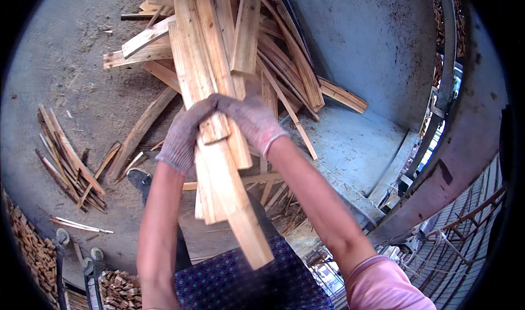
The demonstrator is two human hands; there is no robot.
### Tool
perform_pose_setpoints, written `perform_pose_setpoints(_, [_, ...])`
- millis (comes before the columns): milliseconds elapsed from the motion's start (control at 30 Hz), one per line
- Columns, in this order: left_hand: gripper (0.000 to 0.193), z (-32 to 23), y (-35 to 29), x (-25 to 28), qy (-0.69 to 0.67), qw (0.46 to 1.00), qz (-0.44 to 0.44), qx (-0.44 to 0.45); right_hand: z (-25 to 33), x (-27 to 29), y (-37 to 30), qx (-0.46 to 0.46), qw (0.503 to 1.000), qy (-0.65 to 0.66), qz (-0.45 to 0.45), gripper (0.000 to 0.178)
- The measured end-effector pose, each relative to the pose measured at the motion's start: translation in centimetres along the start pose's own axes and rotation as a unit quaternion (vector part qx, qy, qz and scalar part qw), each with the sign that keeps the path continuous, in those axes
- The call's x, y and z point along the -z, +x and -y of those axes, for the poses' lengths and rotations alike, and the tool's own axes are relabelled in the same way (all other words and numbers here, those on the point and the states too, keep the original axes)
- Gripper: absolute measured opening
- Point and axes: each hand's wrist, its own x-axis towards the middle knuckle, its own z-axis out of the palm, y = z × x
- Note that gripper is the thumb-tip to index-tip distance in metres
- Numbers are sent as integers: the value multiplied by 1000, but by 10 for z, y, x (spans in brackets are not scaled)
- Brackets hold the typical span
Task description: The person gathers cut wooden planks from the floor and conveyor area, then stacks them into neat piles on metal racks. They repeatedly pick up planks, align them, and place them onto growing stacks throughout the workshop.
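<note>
Both my hands wear pale, dirt-stained knit gloves and are wrapped round a bundle of wooden boards (pixel 214 168) in front of my body. My left hand (pixel 188 127) grips the bundle's left side, and my right hand (pixel 252 117) grips its right side; the thumbs nearly meet on top. Uneven board ends stick out below my hands toward my patterned dark apron (pixel 246 282). Beyond my hands the boards run up over a loose pile of planks (pixel 298 72); which far ends belong to the bundle I cannot tell. The fingers underneath are hidden.
A smaller heap of thin wood strips (pixel 68 162) lies on the dusty floor (pixel 65 91) at the left. At the right stands a large grey metal panel (pixel 372 36). Cut wood blocks fill a crate (pixel 117 288) at the lower left. My shoe (pixel 139 180) is beside the pile.
</note>
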Motion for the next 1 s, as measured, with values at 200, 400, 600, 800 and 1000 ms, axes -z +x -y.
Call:
perform_pose_setpoints(200, [51, -19, -136, 48, 88, 995, -43, 29, -32, -80, -104, -31, 981, 183, 59, 68])
perform_pose_setpoints(400, [53, -21, -287, 87, 161, 973, -148, 76, -54, -153, -234, -39, 989, 111, 90, 89])
perform_pose_setpoints(600, [62, 6, -408, 121, 81, 968, -219, 88, -115, -203, -325, -22, 971, -102, 217, 107])
perform_pose_setpoints(800, [54, 17, -437, 158, 55, 970, -191, 138, -87, -224, -340, -208, 937, -98, 263, 102])
perform_pose_setpoints(1000, [43, 18, -370, 219, -98, 963, -208, 143, -108, -259, -250, -222, 928, 182, 238, 76])
